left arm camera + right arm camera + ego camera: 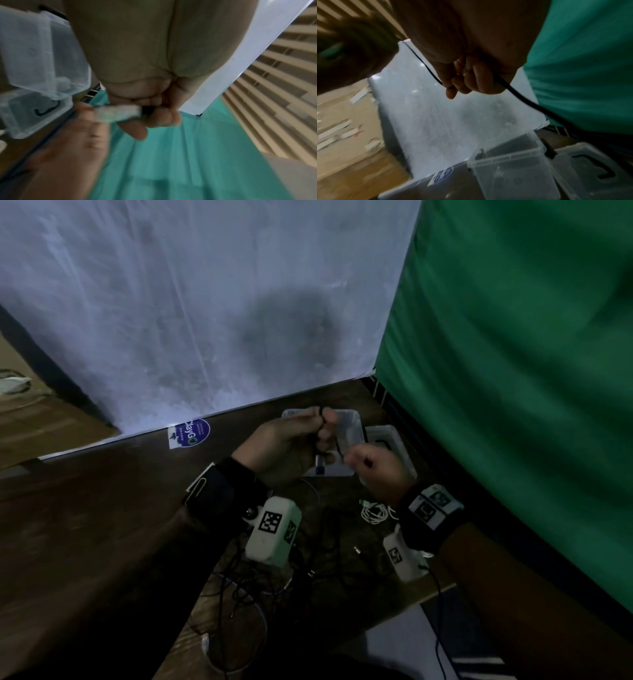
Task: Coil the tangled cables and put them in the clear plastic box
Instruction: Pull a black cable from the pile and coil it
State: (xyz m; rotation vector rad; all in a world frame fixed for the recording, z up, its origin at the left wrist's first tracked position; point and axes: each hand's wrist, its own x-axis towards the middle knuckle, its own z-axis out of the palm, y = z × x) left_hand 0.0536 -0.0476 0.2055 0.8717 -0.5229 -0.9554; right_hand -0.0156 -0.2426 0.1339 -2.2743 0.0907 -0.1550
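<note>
Both hands are working above the dark wooden table [102, 508]. The left hand [287, 446] is curling its fingers around a thin black cable [426, 67], pinching it near the fingertips. The right hand [376, 470] is gripping the same cable a little lower, fingers closed round it, and the cable is trailing out past the palm. Just beyond the hands, the clear plastic box [513, 175] is sitting open on the table with its lid [594, 173] lying beside it. Nearer the person, tangled dark cables [246, 587] and a coiled white cable [375, 513] are lying on the table.
</note>
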